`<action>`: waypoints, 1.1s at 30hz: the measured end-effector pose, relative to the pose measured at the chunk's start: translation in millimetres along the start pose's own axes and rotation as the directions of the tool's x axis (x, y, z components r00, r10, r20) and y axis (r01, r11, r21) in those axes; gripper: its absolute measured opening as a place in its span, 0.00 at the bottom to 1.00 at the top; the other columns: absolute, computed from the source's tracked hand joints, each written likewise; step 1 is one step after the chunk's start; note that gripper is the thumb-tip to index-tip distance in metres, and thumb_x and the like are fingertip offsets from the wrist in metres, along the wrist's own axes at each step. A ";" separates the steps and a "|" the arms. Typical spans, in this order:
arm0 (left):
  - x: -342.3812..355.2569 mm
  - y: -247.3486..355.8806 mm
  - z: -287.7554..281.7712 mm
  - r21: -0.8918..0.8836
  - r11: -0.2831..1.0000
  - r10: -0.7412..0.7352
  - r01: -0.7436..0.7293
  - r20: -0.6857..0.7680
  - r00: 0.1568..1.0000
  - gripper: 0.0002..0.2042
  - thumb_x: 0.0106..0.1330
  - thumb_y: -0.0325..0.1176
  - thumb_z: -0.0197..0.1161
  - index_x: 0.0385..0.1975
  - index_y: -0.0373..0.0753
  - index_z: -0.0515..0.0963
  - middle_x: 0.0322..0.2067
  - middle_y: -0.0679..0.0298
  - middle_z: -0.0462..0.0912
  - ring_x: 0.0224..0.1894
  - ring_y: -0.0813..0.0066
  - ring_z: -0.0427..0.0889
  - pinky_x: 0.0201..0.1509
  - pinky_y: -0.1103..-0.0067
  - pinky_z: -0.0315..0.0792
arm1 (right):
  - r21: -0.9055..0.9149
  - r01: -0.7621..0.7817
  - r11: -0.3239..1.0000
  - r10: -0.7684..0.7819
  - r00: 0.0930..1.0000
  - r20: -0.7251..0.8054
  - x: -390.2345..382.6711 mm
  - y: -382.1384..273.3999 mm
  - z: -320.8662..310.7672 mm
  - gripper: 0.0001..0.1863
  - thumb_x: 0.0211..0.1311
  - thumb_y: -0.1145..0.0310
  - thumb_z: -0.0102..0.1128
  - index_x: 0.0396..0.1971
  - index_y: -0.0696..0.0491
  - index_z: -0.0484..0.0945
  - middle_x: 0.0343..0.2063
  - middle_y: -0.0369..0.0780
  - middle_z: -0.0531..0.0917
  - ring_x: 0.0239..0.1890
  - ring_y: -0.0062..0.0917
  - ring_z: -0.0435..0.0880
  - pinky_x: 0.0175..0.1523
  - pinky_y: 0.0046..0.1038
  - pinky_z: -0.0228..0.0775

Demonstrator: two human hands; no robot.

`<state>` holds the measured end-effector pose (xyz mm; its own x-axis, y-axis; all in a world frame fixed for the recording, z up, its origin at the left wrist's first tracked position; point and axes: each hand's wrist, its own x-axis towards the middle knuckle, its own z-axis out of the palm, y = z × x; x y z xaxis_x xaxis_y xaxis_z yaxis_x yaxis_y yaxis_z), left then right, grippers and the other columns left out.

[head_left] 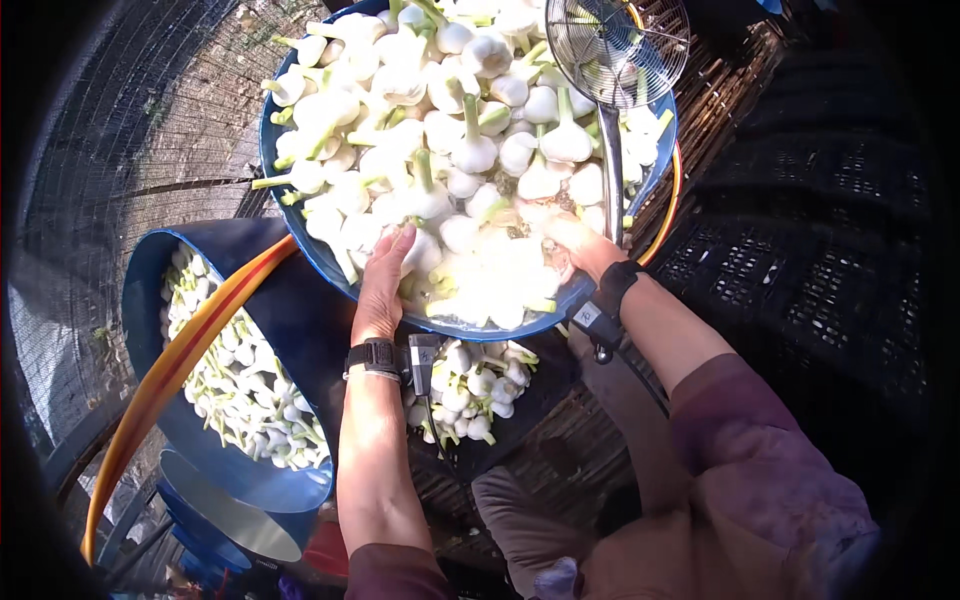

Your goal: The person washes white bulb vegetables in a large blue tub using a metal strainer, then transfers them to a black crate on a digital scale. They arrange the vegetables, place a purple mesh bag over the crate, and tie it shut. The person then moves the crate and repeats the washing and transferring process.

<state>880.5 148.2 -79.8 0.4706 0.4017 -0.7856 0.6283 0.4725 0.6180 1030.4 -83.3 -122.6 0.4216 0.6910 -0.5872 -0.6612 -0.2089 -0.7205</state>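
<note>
A large blue tub (300, 245) is heaped with white garlic bulbs (470, 155) that have short green stems. At its near left rim my left hand (385, 275) reaches in among the bulbs, thumb up and apart from bulbs in a grip. My right hand (575, 243) reaches in at the near right, its fingers down among the bulbs and washed out by glare. Water shows between the bulbs there. A wire skimmer (617, 50) lies across the tub's right side, its metal handle passing just beside my right hand.
To the left stands a blue barrel (145, 290) holding more garlic. A yellow-orange hose (165, 370) arches over it. Below the tub, a dark container (520, 425) holds more bulbs. Black plastic crates (840, 250) stand at the right; mesh netting (110, 150) hangs left.
</note>
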 end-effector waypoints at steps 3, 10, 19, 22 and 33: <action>-2.1 -7.1 -3.2 -0.115 0.992 -0.021 0.041 0.168 0.986 0.44 0.54 0.60 0.61 0.67 0.45 0.53 0.69 0.58 0.46 0.70 0.53 0.42 0.55 0.37 0.50 | 0.015 -0.101 0.995 0.099 0.991 0.090 11.6 -8.7 12.5 0.26 0.59 0.49 0.55 0.49 0.54 0.70 0.39 0.38 0.74 0.49 0.25 0.73 0.37 0.31 0.76; -8.3 21.4 2.8 -0.123 0.976 -0.162 0.180 0.139 0.977 0.40 0.55 0.57 0.63 0.64 0.44 0.59 0.66 0.59 0.53 0.67 0.55 0.51 0.54 0.40 0.57 | -0.054 -0.308 0.950 0.312 0.945 0.101 9.1 -15.2 3.5 0.25 0.60 0.51 0.55 0.49 0.56 0.70 0.37 0.38 0.76 0.43 0.24 0.74 0.34 0.28 0.76; 3.0 -6.2 20.5 -0.406 0.872 -0.098 0.272 0.399 0.912 0.27 0.59 0.40 0.64 0.57 0.38 0.66 0.51 0.62 0.74 0.53 0.70 0.73 0.53 0.71 0.71 | -0.042 -0.383 0.923 0.385 0.915 0.118 7.4 -8.3 11.5 0.22 0.61 0.55 0.56 0.48 0.56 0.72 0.32 0.36 0.78 0.32 0.21 0.77 0.29 0.22 0.75; 7.2 -6.5 37.9 -0.274 0.938 -0.091 0.210 0.390 0.916 0.20 0.58 0.37 0.63 0.49 0.35 0.73 0.43 0.61 0.79 0.44 0.73 0.79 0.48 0.77 0.74 | 0.015 -0.349 0.937 0.347 0.934 0.088 11.9 -9.8 20.7 0.22 0.61 0.56 0.57 0.47 0.56 0.72 0.31 0.35 0.78 0.28 0.20 0.78 0.27 0.20 0.74; -109.5 -2.6 17.5 -0.222 0.970 0.157 -0.101 0.250 0.956 0.25 0.48 0.29 0.70 0.49 0.31 0.73 0.49 0.60 0.71 0.49 0.71 0.74 0.54 0.77 0.68 | -0.088 0.010 0.996 0.008 0.981 0.194 -74.7 -54.1 106.9 0.22 0.56 0.61 0.60 0.48 0.58 0.74 0.39 0.39 0.79 0.43 0.22 0.78 0.50 0.26 0.69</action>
<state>838.2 89.2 4.1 0.7030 0.2623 -0.6610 0.4237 0.5919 0.6856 968.3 -49.6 -0.3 0.2877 0.8108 -0.5098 -0.6002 -0.2621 -0.7557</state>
